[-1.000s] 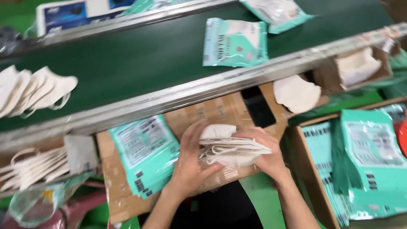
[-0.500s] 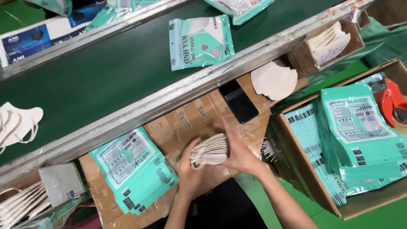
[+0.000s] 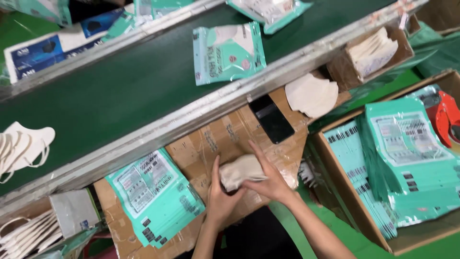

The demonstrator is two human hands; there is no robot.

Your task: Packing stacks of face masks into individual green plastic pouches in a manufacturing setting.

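Observation:
Both my hands press together a small stack of white folded face masks (image 3: 239,171) on a taped cardboard surface (image 3: 225,139). My left hand (image 3: 221,200) cups the stack from below and the left. My right hand (image 3: 270,178) lies flat over its right side. A pile of teal plastic pouches (image 3: 153,196) rests just left of my hands. A black phone (image 3: 272,119) lies on the cardboard above them.
A dark green conveyor belt (image 3: 120,91) runs diagonally above, carrying a filled teal pouch (image 3: 227,52) and loose white masks (image 3: 21,146). A cardboard box (image 3: 345,201) at right holds stacked teal pouches (image 3: 412,158). A loose mask (image 3: 311,95) and a small box of masks (image 3: 376,50) sit upper right.
The mask stack was fanned out and held up; now my hands have squeezed it compact and lowered it onto the cardboard. The view shifted left, and the belt's pouch moved right.

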